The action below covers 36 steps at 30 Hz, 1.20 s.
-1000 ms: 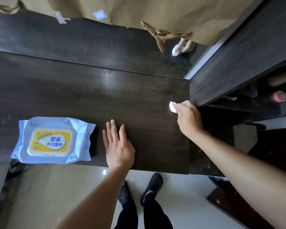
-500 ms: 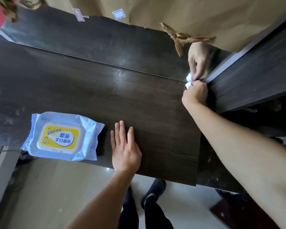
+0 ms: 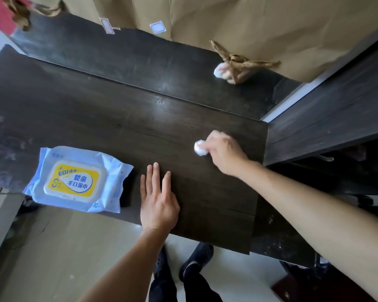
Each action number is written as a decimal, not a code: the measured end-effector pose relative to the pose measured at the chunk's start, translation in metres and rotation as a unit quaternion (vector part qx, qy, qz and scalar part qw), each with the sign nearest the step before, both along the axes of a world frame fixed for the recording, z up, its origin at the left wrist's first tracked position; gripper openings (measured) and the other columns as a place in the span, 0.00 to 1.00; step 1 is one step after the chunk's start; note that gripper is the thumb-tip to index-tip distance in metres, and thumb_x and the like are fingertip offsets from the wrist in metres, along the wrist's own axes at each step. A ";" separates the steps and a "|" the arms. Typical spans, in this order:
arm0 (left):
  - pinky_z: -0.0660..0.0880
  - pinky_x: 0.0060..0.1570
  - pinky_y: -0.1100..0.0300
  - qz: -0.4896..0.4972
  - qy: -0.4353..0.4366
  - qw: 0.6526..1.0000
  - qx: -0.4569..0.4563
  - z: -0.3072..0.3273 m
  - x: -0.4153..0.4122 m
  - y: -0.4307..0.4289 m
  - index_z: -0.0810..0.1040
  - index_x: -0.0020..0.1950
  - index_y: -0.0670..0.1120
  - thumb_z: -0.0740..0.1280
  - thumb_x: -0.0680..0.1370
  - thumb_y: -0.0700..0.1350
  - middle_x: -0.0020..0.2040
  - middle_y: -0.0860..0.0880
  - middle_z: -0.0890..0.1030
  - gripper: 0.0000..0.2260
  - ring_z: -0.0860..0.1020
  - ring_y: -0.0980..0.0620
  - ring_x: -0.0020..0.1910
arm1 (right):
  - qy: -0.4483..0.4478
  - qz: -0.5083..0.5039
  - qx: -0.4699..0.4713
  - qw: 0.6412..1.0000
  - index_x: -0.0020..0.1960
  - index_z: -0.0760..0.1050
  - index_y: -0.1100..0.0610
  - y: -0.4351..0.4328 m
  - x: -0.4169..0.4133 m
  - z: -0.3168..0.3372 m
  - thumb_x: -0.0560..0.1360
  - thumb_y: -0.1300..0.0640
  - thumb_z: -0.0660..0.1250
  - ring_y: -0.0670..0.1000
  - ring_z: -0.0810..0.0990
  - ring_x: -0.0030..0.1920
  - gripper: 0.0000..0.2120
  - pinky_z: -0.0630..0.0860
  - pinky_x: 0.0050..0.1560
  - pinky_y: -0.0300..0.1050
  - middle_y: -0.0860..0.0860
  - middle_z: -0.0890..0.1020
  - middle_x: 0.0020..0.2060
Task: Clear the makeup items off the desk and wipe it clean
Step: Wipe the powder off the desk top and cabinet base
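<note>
The dark wooden desk [image 3: 122,127] fills the middle of the head view. My right hand [image 3: 225,152] grips a small crumpled white wipe [image 3: 199,148] and presses it on the desk's right part. My left hand [image 3: 158,201] lies flat on the desk near its front edge, fingers straight. A blue pack of wet wipes [image 3: 75,184] with a yellow and white lid lies left of my left hand, its lid closed. No makeup items show on the desk top.
A mirror [image 3: 153,62] stands along the back of the desk and reflects the hand with the wipe. A brown paper sheet [image 3: 249,22] hangs above it. A dark cabinet [image 3: 327,118] with shelves borders the desk's right side. My feet stand below the front edge.
My right hand has drawn the wipe back from the rear right corner by the mirror towards the middle right of the desk. My left hand has stayed flat in place.
</note>
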<state>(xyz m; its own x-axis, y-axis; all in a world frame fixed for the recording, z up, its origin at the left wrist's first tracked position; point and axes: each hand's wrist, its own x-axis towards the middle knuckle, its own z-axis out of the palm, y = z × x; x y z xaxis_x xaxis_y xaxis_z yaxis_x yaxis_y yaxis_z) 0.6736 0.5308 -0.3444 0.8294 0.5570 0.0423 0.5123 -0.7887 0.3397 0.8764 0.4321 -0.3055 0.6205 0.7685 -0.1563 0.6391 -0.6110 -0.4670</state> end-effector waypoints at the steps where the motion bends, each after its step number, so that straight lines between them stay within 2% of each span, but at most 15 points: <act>1: 0.55 0.72 0.44 0.002 -0.001 1.000 -0.001 0.001 0.000 -0.001 0.75 0.62 0.38 0.52 0.73 0.38 0.72 0.35 0.66 0.21 0.59 0.38 0.74 | 0.041 0.007 0.005 0.999 0.49 0.83 0.51 -0.010 -0.004 0.004 0.75 0.67 0.59 0.55 0.75 0.47 0.17 0.71 0.47 0.46 0.54 0.76 0.45; 2: 0.55 0.72 0.44 0.003 -0.002 1.000 -0.001 0.001 0.001 -0.001 0.75 0.62 0.38 0.52 0.73 0.38 0.72 0.35 0.66 0.21 0.60 0.39 0.74 | 0.056 -0.024 0.018 0.998 0.51 0.83 0.51 -0.016 0.001 0.007 0.75 0.67 0.59 0.55 0.76 0.48 0.17 0.72 0.48 0.46 0.54 0.77 0.46; 6: 0.55 0.73 0.44 0.005 -0.008 1.000 0.007 -0.001 0.002 0.000 0.74 0.62 0.38 0.55 0.72 0.37 0.72 0.35 0.66 0.21 0.60 0.38 0.74 | -0.033 -0.230 0.012 0.973 0.52 0.82 0.51 -0.021 0.057 0.006 0.74 0.66 0.59 0.57 0.77 0.50 0.17 0.70 0.51 0.43 0.56 0.78 0.48; 8: 0.55 0.73 0.44 0.004 -0.006 1.000 0.006 -0.002 0.001 0.000 0.74 0.63 0.38 0.56 0.72 0.35 0.72 0.35 0.65 0.20 0.60 0.38 0.74 | -0.040 -0.212 0.017 0.976 0.50 0.82 0.53 -0.022 0.046 -0.001 0.74 0.65 0.58 0.58 0.76 0.48 0.16 0.68 0.47 0.42 0.57 0.78 0.46; 11: 0.54 0.73 0.45 0.005 -0.009 1.000 0.006 -0.002 0.000 0.000 0.74 0.63 0.38 0.55 0.72 0.36 0.72 0.35 0.66 0.20 0.60 0.38 0.74 | -0.020 -0.106 0.048 0.993 0.45 0.81 0.54 -0.056 -0.041 -0.010 0.75 0.52 0.52 0.52 0.73 0.43 0.19 0.68 0.42 0.43 0.53 0.76 0.41; 14: 0.55 0.73 0.45 0.002 -0.010 1.000 0.007 -0.001 0.000 0.000 0.74 0.63 0.38 0.53 0.72 0.38 0.72 0.35 0.66 0.21 0.60 0.38 0.74 | 0.097 -0.004 0.064 0.993 0.46 0.78 0.48 -0.112 -0.143 -0.001 0.78 0.56 0.58 0.43 0.70 0.44 0.10 0.69 0.42 0.41 0.43 0.73 0.41; 16: 0.55 0.73 0.44 0.004 -0.013 1.000 0.003 -0.001 0.000 0.001 0.74 0.63 0.38 0.53 0.72 0.39 0.72 0.35 0.65 0.21 0.60 0.38 0.74 | 0.132 0.030 0.058 0.989 0.47 0.76 0.45 -0.136 -0.168 0.009 0.77 0.55 0.62 0.36 0.69 0.44 0.06 0.67 0.43 0.37 0.36 0.72 0.42; 19: 0.56 0.72 0.44 0.003 -0.022 1.000 -0.002 -0.001 0.001 0.000 0.75 0.62 0.38 0.52 0.72 0.39 0.72 0.35 0.66 0.21 0.61 0.37 0.73 | 0.032 -0.055 0.097 0.993 0.48 0.82 0.51 -0.137 -0.118 0.007 0.79 0.52 0.56 0.42 0.72 0.42 0.15 0.68 0.44 0.35 0.44 0.74 0.41; 22: 0.56 0.72 0.43 0.000 -0.031 1.000 0.002 -0.002 0.001 0.000 0.75 0.62 0.38 0.52 0.73 0.39 0.71 0.35 0.66 0.21 0.61 0.36 0.73 | -0.034 -0.216 0.062 0.974 0.53 0.82 0.57 -0.131 -0.054 -0.002 0.76 0.67 0.59 0.55 0.77 0.43 0.15 0.72 0.46 0.41 0.54 0.77 0.42; 24: 0.56 0.72 0.42 -0.007 -0.037 0.999 0.002 -0.004 0.000 0.001 0.74 0.62 0.37 0.51 0.73 0.39 0.71 0.34 0.66 0.21 0.61 0.36 0.73 | -0.045 -0.236 0.057 0.969 0.54 0.82 0.58 -0.130 -0.065 -0.013 0.75 0.70 0.60 0.56 0.76 0.42 0.16 0.71 0.45 0.40 0.54 0.77 0.41; 26: 0.56 0.72 0.42 -0.011 -0.043 0.999 -0.002 -0.006 -0.001 0.002 0.74 0.61 0.37 0.52 0.73 0.39 0.71 0.34 0.66 0.21 0.61 0.35 0.72 | -0.064 -0.214 0.078 0.972 0.53 0.82 0.57 -0.134 -0.112 -0.014 0.76 0.65 0.58 0.54 0.74 0.40 0.15 0.70 0.43 0.39 0.53 0.77 0.40; 29: 0.55 0.73 0.43 -0.014 -0.045 0.999 -0.007 -0.008 -0.002 0.003 0.74 0.61 0.37 0.55 0.73 0.37 0.71 0.34 0.66 0.19 0.61 0.35 0.72 | -0.029 -0.160 0.095 0.982 0.52 0.82 0.54 -0.155 -0.187 -0.012 0.76 0.63 0.58 0.50 0.72 0.42 0.15 0.70 0.43 0.37 0.50 0.76 0.40; 32: 0.55 0.73 0.42 -0.021 -0.037 0.999 -0.009 -0.008 -0.004 0.004 0.74 0.62 0.37 0.60 0.72 0.34 0.71 0.33 0.66 0.18 0.61 0.34 0.72 | 0.045 -0.134 0.053 0.988 0.53 0.80 0.49 -0.188 -0.237 -0.017 0.73 0.61 0.56 0.44 0.71 0.45 0.17 0.68 0.46 0.32 0.46 0.74 0.42; 34: 0.55 0.72 0.41 -0.026 -0.020 0.999 -0.018 -0.003 -0.006 0.002 0.74 0.62 0.37 0.61 0.72 0.33 0.71 0.33 0.66 0.18 0.61 0.34 0.72 | 0.058 -0.176 0.036 0.982 0.53 0.80 0.49 -0.216 -0.256 -0.022 0.72 0.65 0.59 0.44 0.73 0.45 0.18 0.67 0.47 0.29 0.44 0.74 0.42; 36: 0.56 0.72 0.41 -0.033 -0.003 0.999 -0.033 0.006 -0.008 -0.011 0.76 0.61 0.37 0.62 0.73 0.34 0.70 0.34 0.67 0.16 0.62 0.34 0.72 | 0.071 -0.271 0.032 0.959 0.54 0.81 0.51 -0.245 -0.262 -0.022 0.72 0.66 0.59 0.47 0.77 0.46 0.18 0.67 0.48 0.27 0.45 0.76 0.43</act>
<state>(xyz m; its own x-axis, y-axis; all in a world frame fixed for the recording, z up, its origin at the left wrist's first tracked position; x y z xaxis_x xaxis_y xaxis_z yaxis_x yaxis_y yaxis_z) 0.6657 0.5197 -0.3388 0.8642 0.5029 0.0114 0.4582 -0.7962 0.3951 0.6146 0.1867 -0.3275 0.9078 0.3492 -0.2324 0.1624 -0.8034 -0.5728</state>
